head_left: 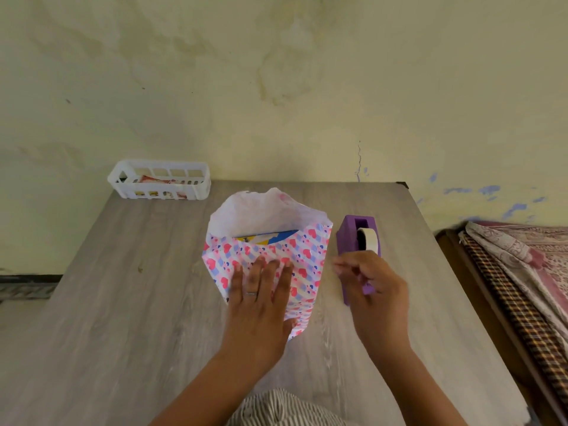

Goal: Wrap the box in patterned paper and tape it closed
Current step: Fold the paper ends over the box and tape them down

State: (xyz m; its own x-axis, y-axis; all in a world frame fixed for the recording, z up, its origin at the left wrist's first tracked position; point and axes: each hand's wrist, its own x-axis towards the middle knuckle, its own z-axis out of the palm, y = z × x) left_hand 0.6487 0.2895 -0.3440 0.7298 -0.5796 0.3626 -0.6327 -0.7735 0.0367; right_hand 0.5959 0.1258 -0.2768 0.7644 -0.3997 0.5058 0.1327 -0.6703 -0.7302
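The person is leaning over the table [123, 302], pressing the left hand [261, 290] flat, fingers straight and spread, on the patterned paper [307, 256] folded over the box [270, 237]. The box is lying in the middle of the table, mostly covered; only a blue and yellow strip of it is showing at the far end, where the white underside of the paper is standing up loose.

The right hand [372, 287] is hovering over the near end of the purple tape dispenser [353, 235], which is sitting just beside the parcel on its right. Its fingers are curling in as if pinching a tape end, but the blur is stopping me from telling whether it is actually holding any.

To my eye this is the taping of the long seam. Doing it well is going to mean keeping that left palm bearing down so the overlap is not springing open, pulling the tape off cleanly against the cutter, and laying the strip across the seam right beside the fingers before lifting them. The open far flap is waiting for folding afterwards.

A white basket [159, 182] is sitting at the far left corner.
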